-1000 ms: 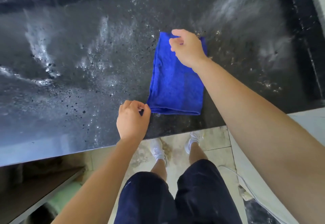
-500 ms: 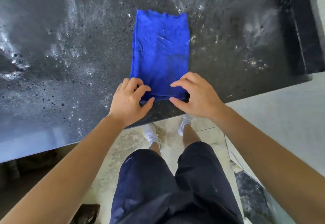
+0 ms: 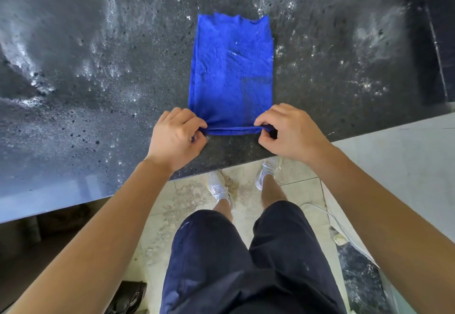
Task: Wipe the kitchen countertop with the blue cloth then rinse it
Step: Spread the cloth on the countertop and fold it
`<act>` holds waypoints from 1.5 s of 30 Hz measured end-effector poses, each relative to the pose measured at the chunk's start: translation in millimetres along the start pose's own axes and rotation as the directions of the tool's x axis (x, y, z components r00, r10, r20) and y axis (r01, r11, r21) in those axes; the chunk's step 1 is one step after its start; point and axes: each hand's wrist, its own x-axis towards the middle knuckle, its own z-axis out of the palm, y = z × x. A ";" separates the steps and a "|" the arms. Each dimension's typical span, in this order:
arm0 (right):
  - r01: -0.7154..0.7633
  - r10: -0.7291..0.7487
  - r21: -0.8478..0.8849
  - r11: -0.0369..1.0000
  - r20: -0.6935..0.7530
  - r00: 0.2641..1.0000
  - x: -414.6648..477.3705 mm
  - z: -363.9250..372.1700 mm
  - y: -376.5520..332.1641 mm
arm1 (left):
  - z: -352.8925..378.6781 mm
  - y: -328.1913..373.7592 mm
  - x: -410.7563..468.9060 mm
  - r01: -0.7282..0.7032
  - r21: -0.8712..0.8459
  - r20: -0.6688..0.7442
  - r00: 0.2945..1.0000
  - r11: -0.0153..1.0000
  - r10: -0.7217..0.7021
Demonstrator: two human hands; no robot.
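On wet black countertop [image 3: 98, 79], blue cloth [image 3: 231, 67], tiled floor [image 3: 192, 198]

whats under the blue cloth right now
The blue cloth lies flat on the dark speckled countertop, wet and streaked around it. The patch beneath is covered, so its state cannot be seen. The left hand and right hand pinch its near corners.

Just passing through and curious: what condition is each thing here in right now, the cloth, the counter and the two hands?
blue cloth: folded into a long strip, lying flat on the counter.
counter: dark, wet, streaked with pale smears and droplets.
left hand: pinching the near left corner of the cloth.
right hand: pinching the near right corner of the cloth.
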 end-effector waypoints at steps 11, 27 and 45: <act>-0.272 0.361 0.409 0.871 -0.158 0.919 100.7 -93.0 -4.9 | -72.7 10.5 125.0 0.402 -0.277 0.022 0.911 0.873 -0.413; -0.604 0.609 0.101 0.790 -0.016 0.793 108.5 -28.0 12.3 | 1.7 -2.0 95.8 0.259 0.145 0.247 0.925 0.955 -0.288; -0.563 0.623 0.370 0.739 -0.058 0.780 86.5 -65.3 -28.7 | -17.7 20.0 56.1 0.311 0.067 0.220 0.922 0.948 -0.318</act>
